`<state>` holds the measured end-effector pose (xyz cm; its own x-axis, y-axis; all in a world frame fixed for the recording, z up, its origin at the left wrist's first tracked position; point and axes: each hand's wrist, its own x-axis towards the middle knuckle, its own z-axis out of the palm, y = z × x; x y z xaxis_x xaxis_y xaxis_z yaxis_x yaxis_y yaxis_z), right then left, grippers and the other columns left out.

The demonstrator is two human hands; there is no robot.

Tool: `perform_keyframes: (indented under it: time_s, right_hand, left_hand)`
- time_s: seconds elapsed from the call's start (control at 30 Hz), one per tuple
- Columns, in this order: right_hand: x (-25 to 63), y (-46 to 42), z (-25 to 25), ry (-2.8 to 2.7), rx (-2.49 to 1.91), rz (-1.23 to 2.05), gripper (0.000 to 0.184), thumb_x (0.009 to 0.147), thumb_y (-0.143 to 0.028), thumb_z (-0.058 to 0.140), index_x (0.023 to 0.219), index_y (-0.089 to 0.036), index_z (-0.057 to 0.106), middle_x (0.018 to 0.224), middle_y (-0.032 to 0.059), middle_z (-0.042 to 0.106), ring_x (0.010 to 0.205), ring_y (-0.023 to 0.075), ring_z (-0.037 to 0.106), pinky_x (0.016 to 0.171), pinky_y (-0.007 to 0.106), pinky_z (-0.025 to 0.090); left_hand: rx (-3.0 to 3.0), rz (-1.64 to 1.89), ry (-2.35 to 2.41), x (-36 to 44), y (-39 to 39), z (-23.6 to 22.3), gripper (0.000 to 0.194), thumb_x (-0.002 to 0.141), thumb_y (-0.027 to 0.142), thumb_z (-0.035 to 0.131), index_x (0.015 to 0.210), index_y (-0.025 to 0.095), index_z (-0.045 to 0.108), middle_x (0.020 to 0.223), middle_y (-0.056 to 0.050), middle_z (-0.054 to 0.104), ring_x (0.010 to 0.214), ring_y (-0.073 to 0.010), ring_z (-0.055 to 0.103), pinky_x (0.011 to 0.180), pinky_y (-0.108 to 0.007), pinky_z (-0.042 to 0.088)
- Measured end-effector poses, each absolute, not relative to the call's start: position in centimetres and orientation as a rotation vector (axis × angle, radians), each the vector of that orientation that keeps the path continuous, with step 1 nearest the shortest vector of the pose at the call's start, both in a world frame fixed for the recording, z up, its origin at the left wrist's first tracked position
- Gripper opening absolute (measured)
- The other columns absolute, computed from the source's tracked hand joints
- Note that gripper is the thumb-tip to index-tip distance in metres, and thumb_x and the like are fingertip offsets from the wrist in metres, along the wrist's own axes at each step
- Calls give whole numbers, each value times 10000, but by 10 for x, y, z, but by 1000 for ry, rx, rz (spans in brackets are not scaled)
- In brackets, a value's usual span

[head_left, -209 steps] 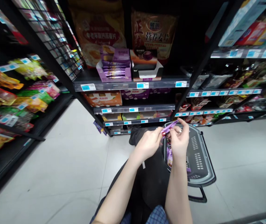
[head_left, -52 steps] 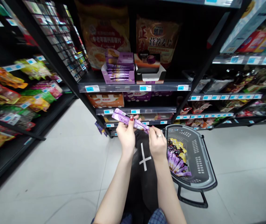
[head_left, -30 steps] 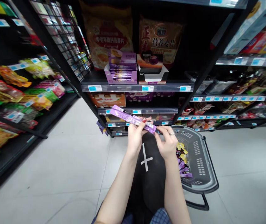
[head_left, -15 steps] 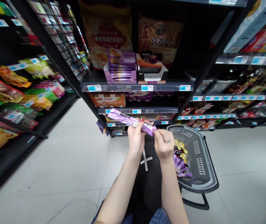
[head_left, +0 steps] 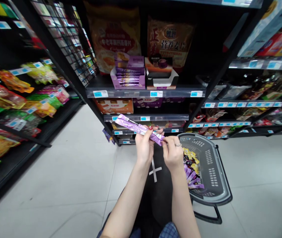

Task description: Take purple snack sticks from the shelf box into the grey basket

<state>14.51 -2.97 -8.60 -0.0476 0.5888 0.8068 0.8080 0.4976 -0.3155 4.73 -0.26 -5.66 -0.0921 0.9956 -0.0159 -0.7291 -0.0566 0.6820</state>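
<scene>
Purple stick sachets (head_left: 127, 124) lie slantwise across my left hand (head_left: 144, 143), whose thumb presses down on them. How many are stacked there I cannot tell. My right hand (head_left: 173, 150), with a ring on one finger, pinches the lower right end of the sachets. On the shelf ahead stands an open purple display box (head_left: 128, 77) holding several more purple sachets. Beside it is a dark brown and white display box (head_left: 161, 74), its front tray looking bare. To the right, a grey shopping basket (head_left: 212, 165) holds purple sachets (head_left: 193, 178) and yellow and dark packets (head_left: 192, 157).
Large cereal bags (head_left: 169, 38) stand behind the display boxes. Below are an orange carton (head_left: 115, 106) and a purple carton (head_left: 147, 102). Snack shelves (head_left: 19, 102) run along the left. A black stool-like surface with a white tape cross (head_left: 155, 170) is below my hands.
My right hand has shifted very slightly left along the end of the sachets. Both hands keep their hold, and the shelf and basket look the same.
</scene>
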Motion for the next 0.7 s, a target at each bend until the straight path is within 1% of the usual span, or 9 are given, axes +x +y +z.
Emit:
perform_keyframes:
  time_s: [0.1,0.2,0.3,0.4,0.5,0.57,0.63,0.7]
  right_hand:
    - [146,-28,-89,-1740,-1236,-238,129,878,-139,417,857,-177,538,792,67,554,729,180,535,679,311,458]
    - [143,-26,-90,-1611,-1275,-124,147,883,-130,370,794,-190,470,766,52,508,689,169,507,631,305,446]
    - [139,-25,-92,-1513,-1289,-16,142,888,-143,356,771,-201,412,761,43,476,682,162,500,619,309,456]
    - [137,-25,-94,-1421,-1245,215,80,863,-218,465,810,-203,406,796,30,471,675,144,527,590,289,482]
    - [139,-24,-97,-1201,-1119,608,216,813,-293,568,931,-211,406,777,-13,503,546,98,539,496,244,482]
    - [140,-23,-96,-1087,-1043,809,244,801,-312,583,961,-205,434,709,-40,528,475,83,533,451,221,461]
    - [143,-22,-93,-1022,-1027,893,232,780,-324,606,919,-186,480,665,-43,545,457,80,542,439,208,453]
    - [145,-22,-90,-1009,-1069,882,198,755,-325,631,783,-159,527,636,-22,560,489,91,571,455,205,459]
  left_hand:
    - [613,1540,623,48,-3,-57,228,737,223,647,842,198,446,769,17,654,819,-204,698,835,-401,517]
    - [644,1498,607,49,-2,-58,248,719,239,655,850,202,448,755,9,664,828,-221,697,827,-410,519]
    - [643,1503,593,50,-1,-58,257,715,232,650,861,203,440,767,-6,679,846,-234,695,817,-405,520]
    - [646,1502,593,50,-2,-57,258,724,220,647,874,205,437,798,-16,694,860,-235,694,795,-384,523]
    - [695,1461,596,51,-4,-55,255,731,236,651,868,210,438,818,-32,709,875,-244,689,756,-365,530]
    - [743,1405,580,51,-6,-53,237,745,252,642,860,208,440,848,-55,717,888,-252,684,726,-356,534]
    - [777,1368,558,51,-6,-52,216,757,255,632,855,205,446,873,-70,720,895,-253,680,708,-346,537]
    - [803,1339,528,52,-6,-52,188,769,245,619,852,199,457,897,-82,720,899,-249,679,700,-338,538]
